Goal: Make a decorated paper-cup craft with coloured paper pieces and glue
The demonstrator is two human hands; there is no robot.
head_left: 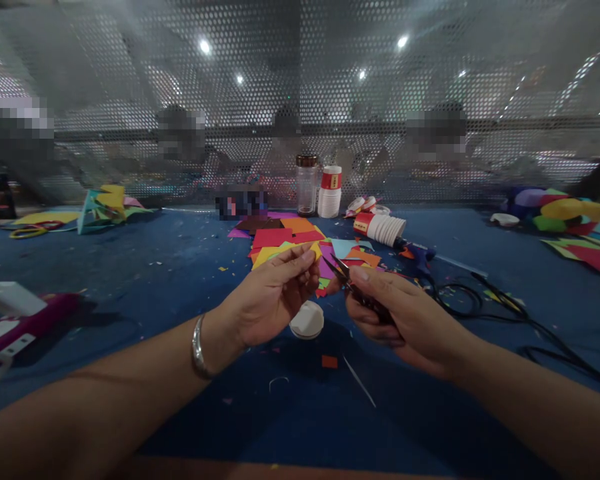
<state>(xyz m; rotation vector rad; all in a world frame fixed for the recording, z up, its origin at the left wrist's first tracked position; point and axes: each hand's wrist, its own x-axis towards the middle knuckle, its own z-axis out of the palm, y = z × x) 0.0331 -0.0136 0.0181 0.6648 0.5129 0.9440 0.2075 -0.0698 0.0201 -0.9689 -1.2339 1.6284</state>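
One orange scrap point(329, 361) lies near, before a white cup point(307, 319). The left hand point(275, 290) pinches yellow paper point(317, 252) between thumb and fingers; just right, the right hand point(400, 308) grips scissors point(341, 271), fingers curled, blades parted. Farther, coloured sheets point(273, 237) lie heaped before stacked cups point(329, 200).

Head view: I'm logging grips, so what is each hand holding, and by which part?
Left hand: a small yellow paper piece, pinched at an edge. Right hand: dark scissors, held by the handles.

Yellow paper point(317, 251) looks matt, metal bracelet point(197, 347) glossy.
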